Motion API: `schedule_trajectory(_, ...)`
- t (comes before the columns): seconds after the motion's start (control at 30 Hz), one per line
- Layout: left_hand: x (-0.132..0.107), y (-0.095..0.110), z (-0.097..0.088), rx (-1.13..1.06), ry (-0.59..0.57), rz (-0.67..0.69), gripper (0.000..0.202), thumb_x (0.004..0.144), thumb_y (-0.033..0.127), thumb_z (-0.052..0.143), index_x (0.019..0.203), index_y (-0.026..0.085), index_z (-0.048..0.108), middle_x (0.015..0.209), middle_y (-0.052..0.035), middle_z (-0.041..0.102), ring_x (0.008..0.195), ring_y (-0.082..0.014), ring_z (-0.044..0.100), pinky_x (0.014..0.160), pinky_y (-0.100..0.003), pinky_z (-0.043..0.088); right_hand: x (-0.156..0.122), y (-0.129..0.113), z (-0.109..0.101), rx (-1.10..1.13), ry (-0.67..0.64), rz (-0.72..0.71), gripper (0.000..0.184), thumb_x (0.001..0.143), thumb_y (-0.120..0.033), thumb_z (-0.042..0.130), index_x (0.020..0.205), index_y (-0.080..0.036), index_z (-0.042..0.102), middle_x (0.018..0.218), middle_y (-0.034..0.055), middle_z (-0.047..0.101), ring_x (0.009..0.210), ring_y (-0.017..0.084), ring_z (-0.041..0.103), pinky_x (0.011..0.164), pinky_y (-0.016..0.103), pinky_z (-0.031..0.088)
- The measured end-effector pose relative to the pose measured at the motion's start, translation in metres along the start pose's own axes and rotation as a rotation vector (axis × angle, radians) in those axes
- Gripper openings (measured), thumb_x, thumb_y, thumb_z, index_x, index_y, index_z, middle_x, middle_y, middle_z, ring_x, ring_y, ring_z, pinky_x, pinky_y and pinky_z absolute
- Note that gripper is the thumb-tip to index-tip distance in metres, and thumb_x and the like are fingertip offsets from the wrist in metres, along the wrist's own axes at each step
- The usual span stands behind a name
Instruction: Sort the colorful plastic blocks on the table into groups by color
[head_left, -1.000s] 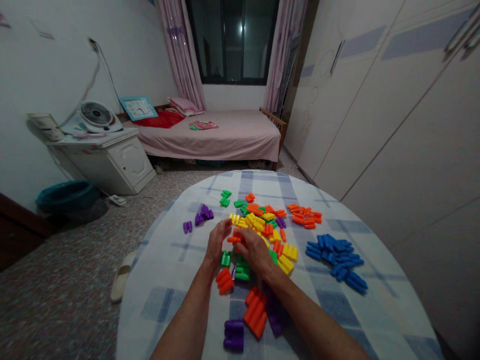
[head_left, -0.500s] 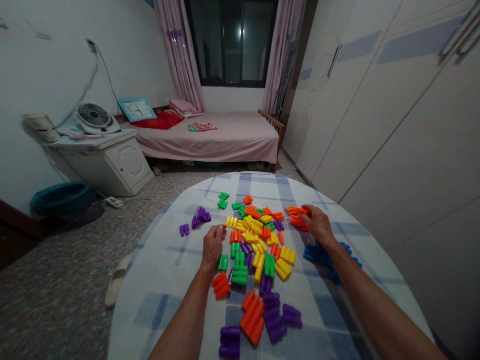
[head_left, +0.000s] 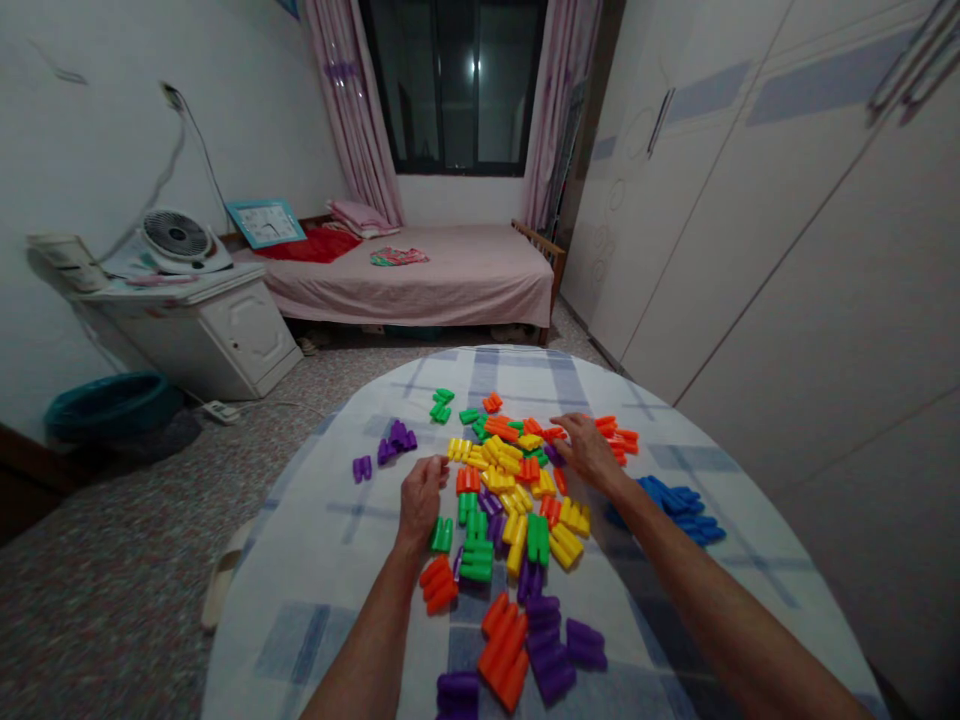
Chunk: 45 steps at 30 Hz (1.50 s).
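My right hand (head_left: pixel 591 450) reaches over the far right of a pile of ridged plastic building blocks. Its fingers are apart, the tips at an orange block (head_left: pixel 553 433); whether they grip it is unclear. Just right of that hand lies a group of orange blocks (head_left: pixel 621 440). My left hand (head_left: pixel 422 497) rests on the table at the pile's left side, fingers curled, tips by a yellow block (head_left: pixel 459 450); anything inside them is hidden. Yellow blocks (head_left: pixel 501 455), green blocks (head_left: pixel 477 560) and purple blocks (head_left: pixel 551 655) are mixed through the pile.
Blue blocks (head_left: pixel 679 505) are heaped beside my right forearm. Purple blocks (head_left: pixel 397 440) sit apart at the left, green ones (head_left: pixel 442 400) at the back. A checked cloth covers the round table (head_left: pixel 300 570). Beyond stand a bed (head_left: pixel 450 280) and a wardrobe (head_left: pixel 787 250).
My right hand has left the orange group at the right and moved left to the pile's far edge. The left hand has stayed nearly in place. The view has shifted slightly.
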<state>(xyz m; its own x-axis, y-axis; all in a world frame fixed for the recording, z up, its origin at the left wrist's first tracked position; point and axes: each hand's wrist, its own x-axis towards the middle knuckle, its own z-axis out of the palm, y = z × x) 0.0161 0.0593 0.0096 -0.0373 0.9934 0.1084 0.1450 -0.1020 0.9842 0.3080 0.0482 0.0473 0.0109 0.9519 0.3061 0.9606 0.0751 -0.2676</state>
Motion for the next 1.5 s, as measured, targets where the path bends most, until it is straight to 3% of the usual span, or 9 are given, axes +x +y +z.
schedule_trajectory(0.17,0.000,-0.001,0.000,-0.023,0.003,-0.004,0.054,0.081,0.061,0.043,0.088,0.013,0.065,0.081,-0.0082,0.066,0.076,-0.0184,0.063,0.069,-0.031,0.050,0.008,-0.009,0.014,-0.005,-0.092,0.068,0.031,0.084,-0.022,0.050,0.112,-0.015,0.062,0.112,0.0109,0.060,0.104,0.020,0.054,0.089,0.030,0.040)
schedule_trajectory(0.5,-0.001,0.002,0.000,-0.009,0.010,-0.022,0.053,0.081,0.061,0.042,0.087,0.014,0.065,0.077,-0.0073,0.066,0.074,-0.0186,0.062,0.067,-0.031,0.049,0.015,-0.010,0.026,-0.003,-0.050,0.161,0.028,0.080,-0.014,0.047,0.103,-0.012,0.062,0.103,0.0105,0.059,0.094,0.018,0.056,0.087,0.026,0.040)
schedule_trajectory(0.7,0.000,0.000,0.001,-0.014,0.001,-0.019,0.051,0.083,0.058,0.041,0.089,0.013,0.064,0.080,-0.0077,0.066,0.076,-0.0186,0.062,0.069,-0.031,0.049,0.028,-0.011,0.018,-0.007,0.016,0.174,0.038,0.078,-0.016,0.049,0.114,-0.014,0.059,0.112,0.0115,0.056,0.101,0.020,0.054,0.089,0.028,0.041)
schedule_trajectory(0.83,0.001,-0.002,0.001,-0.016,0.002,-0.015,0.049,0.084,0.057,0.042,0.089,0.013,0.065,0.080,-0.0072,0.066,0.077,-0.0184,0.062,0.068,-0.031,0.048,0.039,0.011,-0.005,-0.086,0.081,0.182,0.038,0.080,-0.017,0.047,0.116,-0.015,0.058,0.117,0.0118,0.054,0.103,0.022,0.054,0.089,0.030,0.042)
schedule_trajectory(1.0,0.001,-0.004,0.001,-0.006,0.001,-0.011,0.048,0.084,0.056,0.042,0.089,0.014,0.064,0.079,-0.0066,0.065,0.076,-0.0182,0.062,0.068,-0.030,0.048,0.043,0.053,-0.023,-0.137,-0.023,0.261,0.037,0.082,-0.020,0.046,0.116,-0.015,0.060,0.119,0.0134,0.055,0.101,0.022,0.057,0.086,0.030,0.044)
schedule_trajectory(1.13,0.001,-0.004,0.001,0.014,0.000,-0.016,0.048,0.085,0.055,0.041,0.090,0.014,0.064,0.079,-0.0068,0.065,0.076,-0.0182,0.061,0.069,-0.031,0.048,0.033,0.074,-0.035,-0.134,-0.051,0.234,0.039,0.084,-0.030,0.048,0.119,-0.016,0.058,0.122,0.0133,0.055,0.104,0.022,0.057,0.089,0.031,0.044)
schedule_trajectory(1.23,0.000,-0.003,0.001,0.008,-0.001,-0.015,0.049,0.084,0.057,0.041,0.090,0.013,0.065,0.081,-0.0074,0.066,0.078,-0.0187,0.062,0.069,-0.031,0.049,0.016,0.090,-0.048,-0.181,-0.087,0.240,0.057,0.081,-0.047,0.052,0.130,-0.018,0.049,0.130,0.0149,0.049,0.112,0.028,0.053,0.090,0.039,0.044)
schedule_trajectory(1.33,0.001,-0.002,0.001,0.000,0.000,-0.010,0.051,0.083,0.059,0.042,0.087,0.013,0.065,0.079,-0.0073,0.065,0.077,-0.0188,0.062,0.068,-0.031,0.049,-0.006,0.105,-0.057,-0.195,-0.253,0.333,0.080,0.073,-0.058,0.058,0.139,-0.018,0.037,0.135,0.0178,0.044,0.111,0.031,0.054,0.086,0.042,0.046)
schedule_trajectory(1.5,0.001,-0.003,0.001,-0.002,-0.001,-0.017,0.051,0.082,0.059,0.043,0.087,0.013,0.065,0.081,-0.0077,0.065,0.077,-0.0191,0.062,0.069,-0.032,0.050,-0.024,0.106,-0.048,-0.142,-0.438,0.404,0.096,0.064,-0.057,0.067,0.143,-0.017,0.030,0.135,0.0196,0.043,0.103,0.029,0.059,0.081,0.036,0.048)
